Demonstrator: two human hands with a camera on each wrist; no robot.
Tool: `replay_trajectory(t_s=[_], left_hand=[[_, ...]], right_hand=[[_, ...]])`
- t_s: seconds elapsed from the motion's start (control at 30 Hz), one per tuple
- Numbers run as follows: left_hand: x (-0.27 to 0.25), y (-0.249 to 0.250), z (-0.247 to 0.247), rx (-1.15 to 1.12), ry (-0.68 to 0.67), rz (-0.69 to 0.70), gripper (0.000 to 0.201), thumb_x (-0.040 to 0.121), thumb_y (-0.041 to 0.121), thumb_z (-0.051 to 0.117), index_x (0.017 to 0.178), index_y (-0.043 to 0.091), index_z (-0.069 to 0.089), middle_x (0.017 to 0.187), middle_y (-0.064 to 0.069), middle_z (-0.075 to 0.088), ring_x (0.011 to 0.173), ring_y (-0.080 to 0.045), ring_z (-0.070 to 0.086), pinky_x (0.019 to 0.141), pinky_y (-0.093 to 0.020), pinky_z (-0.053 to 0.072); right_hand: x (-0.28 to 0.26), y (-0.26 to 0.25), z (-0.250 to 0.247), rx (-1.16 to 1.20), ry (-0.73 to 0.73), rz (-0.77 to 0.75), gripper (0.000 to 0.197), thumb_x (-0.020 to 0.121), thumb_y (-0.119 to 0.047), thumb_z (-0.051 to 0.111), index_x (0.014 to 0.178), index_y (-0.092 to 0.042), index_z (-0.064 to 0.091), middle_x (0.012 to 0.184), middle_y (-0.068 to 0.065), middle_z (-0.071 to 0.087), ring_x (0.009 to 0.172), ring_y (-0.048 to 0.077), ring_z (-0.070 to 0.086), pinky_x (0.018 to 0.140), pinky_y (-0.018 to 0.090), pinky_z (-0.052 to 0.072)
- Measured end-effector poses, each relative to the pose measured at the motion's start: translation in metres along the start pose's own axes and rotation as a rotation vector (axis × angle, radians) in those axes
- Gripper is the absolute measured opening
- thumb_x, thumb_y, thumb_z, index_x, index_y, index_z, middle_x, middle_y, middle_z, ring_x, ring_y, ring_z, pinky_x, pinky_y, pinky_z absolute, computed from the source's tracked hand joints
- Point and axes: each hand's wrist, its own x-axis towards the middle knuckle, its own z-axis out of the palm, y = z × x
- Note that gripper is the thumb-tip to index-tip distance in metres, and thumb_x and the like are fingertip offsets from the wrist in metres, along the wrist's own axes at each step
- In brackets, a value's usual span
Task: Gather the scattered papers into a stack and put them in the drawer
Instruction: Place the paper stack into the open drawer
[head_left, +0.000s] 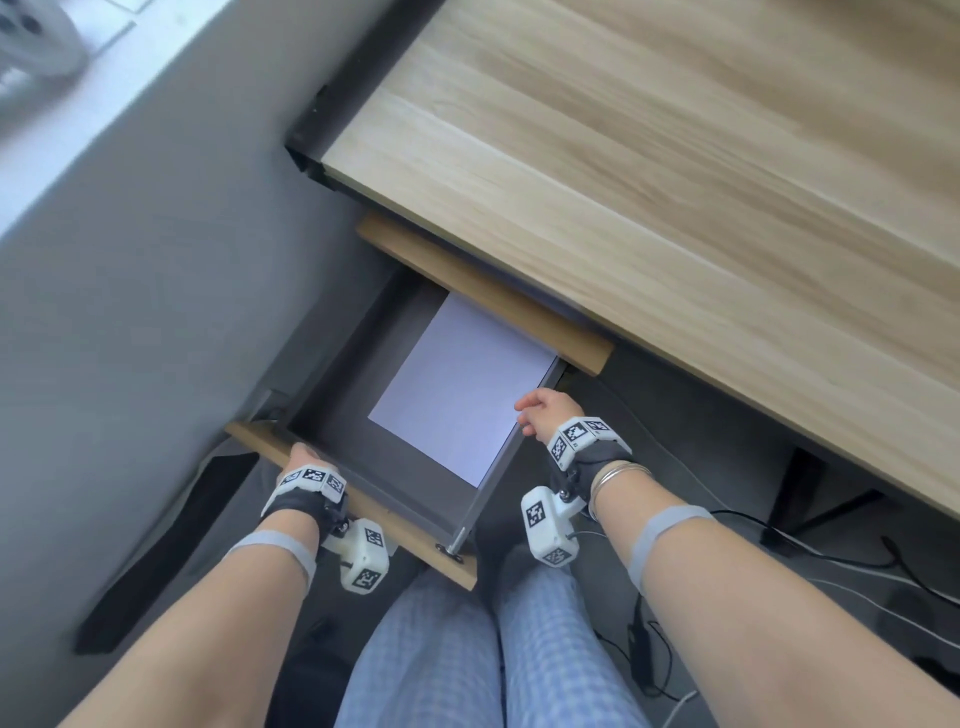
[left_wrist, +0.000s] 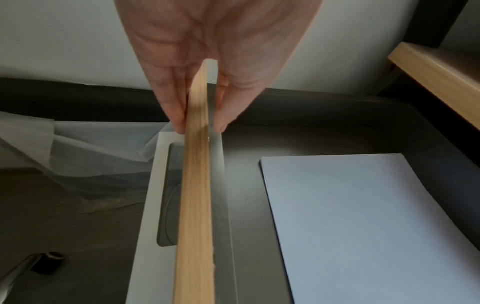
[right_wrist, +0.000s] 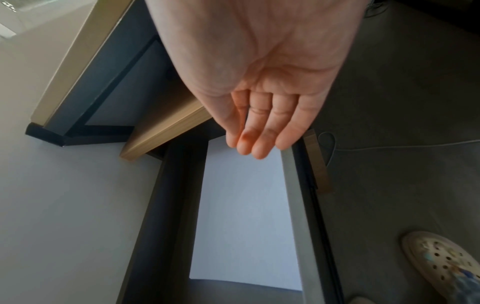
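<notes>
A stack of white papers (head_left: 457, 384) (left_wrist: 358, 222) (right_wrist: 244, 216) lies flat on the dark floor of the pulled-out drawer (head_left: 343, 395), towards its right side. The drawer's wooden front panel (head_left: 363, 514) (left_wrist: 197, 185) is nearest me. My left hand (head_left: 304, 457) (left_wrist: 200, 127) grips the top edge of that panel near its left end, fingers on the outer face and thumb on the inner face. My right hand (head_left: 535, 410) (right_wrist: 254, 148) hovers over the drawer's right side wall (head_left: 498, 467) (right_wrist: 296, 216), fingers straight and together, holding nothing.
The light wooden desk top (head_left: 675, 182) overhangs the back of the drawer. Grey floor lies to the left, cables (head_left: 831, 561) run over the floor on the right, and a perforated slipper (right_wrist: 446, 265) is down there. My legs in checked trousers (head_left: 467, 649) sit just before the drawer front.
</notes>
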Motion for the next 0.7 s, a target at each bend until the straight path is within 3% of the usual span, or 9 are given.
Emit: replay_trajectory(t_s=[0.07, 0.13, 0.2, 0.3, 0.37, 0.47, 0.57, 0.7], left_hand=[[-0.001, 0.006, -0.003, 0.021, -0.01, 0.021, 0.044, 0.088, -0.001, 0.052, 0.131, -0.003, 0.043, 0.129, -0.027, 0.052, 0.119, -0.039, 0.053, 0.095, -0.039, 0.044], [-0.002, 0.013, -0.005, 0.065, -0.015, 0.022, 0.042, 0.084, -0.003, 0.051, 0.125, 0.004, 0.043, 0.114, -0.025, 0.056, 0.102, -0.035, 0.057, 0.085, -0.038, 0.045], [-0.004, 0.022, -0.003, 0.079, -0.016, 0.043, 0.04, 0.084, -0.005, 0.049, 0.122, 0.005, 0.041, 0.098, -0.02, 0.054, 0.083, -0.027, 0.048, 0.077, -0.035, 0.042], [-0.01, 0.037, 0.003, 0.061, -0.01, 0.061, 0.04, 0.085, -0.005, 0.046, 0.122, 0.009, 0.034, 0.083, -0.017, 0.052, 0.075, -0.025, 0.045, 0.069, -0.033, 0.038], [-0.015, 0.048, 0.003, 0.023, -0.006, 0.066, 0.046, 0.085, 0.004, 0.053, 0.125, 0.011, 0.031, 0.103, -0.024, 0.058, 0.084, -0.034, 0.055, 0.069, -0.035, 0.041], [-0.02, 0.061, 0.007, -0.109, 0.019, 0.036, 0.061, 0.084, 0.011, 0.062, 0.133, 0.009, 0.026, 0.125, -0.026, 0.054, 0.111, -0.043, 0.056, 0.09, -0.044, 0.044], [-0.016, 0.069, 0.02, -0.22, 0.004, 0.064, 0.053, 0.085, 0.007, 0.062, 0.13, 0.003, 0.034, 0.128, -0.017, 0.058, 0.117, -0.035, 0.057, 0.098, -0.039, 0.042], [-0.012, 0.081, 0.04, 0.0, -0.097, 0.223, 0.047, 0.089, 0.008, 0.056, 0.134, 0.005, 0.046, 0.137, -0.011, 0.055, 0.127, -0.029, 0.052, 0.107, -0.035, 0.038]], right_hand=[[0.001, 0.006, -0.006, 0.01, 0.012, 0.007, 0.027, 0.087, -0.001, 0.04, 0.086, -0.017, 0.062, 0.071, -0.004, 0.06, 0.056, 0.005, 0.052, 0.051, 0.015, 0.038], [0.0, 0.009, -0.013, 0.02, 0.029, 0.008, 0.027, 0.088, -0.002, 0.039, 0.088, -0.017, 0.062, 0.074, -0.003, 0.061, 0.056, 0.006, 0.051, 0.051, 0.015, 0.038], [0.0, 0.01, -0.019, 0.038, 0.057, 0.007, 0.029, 0.089, -0.002, 0.038, 0.088, -0.016, 0.062, 0.071, -0.004, 0.06, 0.056, 0.006, 0.051, 0.05, 0.015, 0.037], [0.0, 0.011, -0.03, 0.042, 0.11, -0.015, 0.027, 0.088, -0.002, 0.039, 0.086, -0.018, 0.061, 0.071, -0.002, 0.06, 0.056, 0.006, 0.052, 0.049, 0.016, 0.037], [0.001, 0.011, -0.037, 0.008, 0.15, -0.039, 0.026, 0.089, -0.004, 0.041, 0.085, -0.022, 0.06, 0.069, -0.003, 0.057, 0.058, 0.011, 0.054, 0.048, 0.017, 0.037], [0.003, 0.014, -0.048, -0.037, 0.206, -0.058, 0.028, 0.089, -0.004, 0.039, 0.095, -0.023, 0.06, 0.083, 0.0, 0.061, 0.07, 0.018, 0.055, 0.054, 0.02, 0.039], [0.005, 0.019, -0.059, -0.062, 0.234, -0.076, 0.034, 0.088, -0.002, 0.043, 0.117, -0.016, 0.056, 0.116, 0.005, 0.061, 0.084, 0.017, 0.051, 0.071, 0.022, 0.036], [0.006, 0.02, -0.072, -0.125, 0.22, -0.087, 0.047, 0.088, -0.001, 0.04, 0.13, -0.021, 0.048, 0.14, 0.007, 0.046, 0.081, 0.021, 0.05, 0.07, 0.024, 0.037]])
